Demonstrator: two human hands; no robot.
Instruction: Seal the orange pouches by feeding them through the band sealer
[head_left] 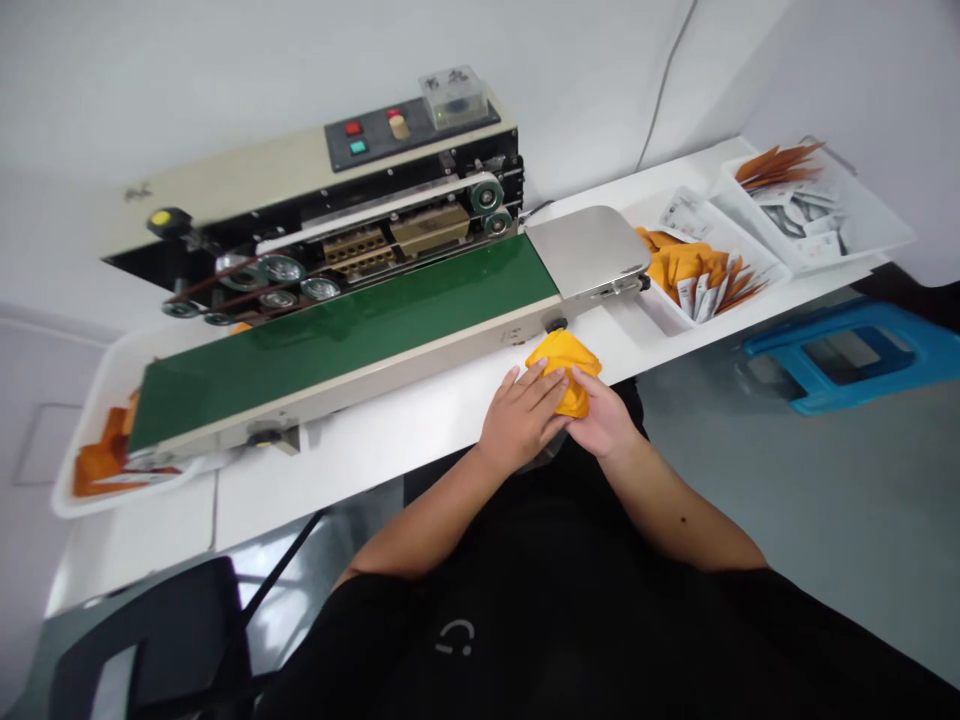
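Note:
A small yellow-orange pouch (565, 352) is between my two hands, in front of the sealing machine's conveyor. My right hand (602, 415) grips it from the right, with the thumb on its near face and the other fingers behind it. My left hand (525, 415) lies on the pouch's face from the left, fingers stretched out and slightly apart. The hands cover the lower left part of the pouch. Just beyond it stands the band sealing machine (300, 170) with a green conveyor belt (360, 330) and a metal end plate (589, 245).
A white bin (667, 312) of orange packets stands right of the machine, beside another bin (862, 245) of packets. At the belt's left end is a white bin (67, 490) with orange pouches. A blue stool (840, 395) is at right, a black chair (165, 620) lower left.

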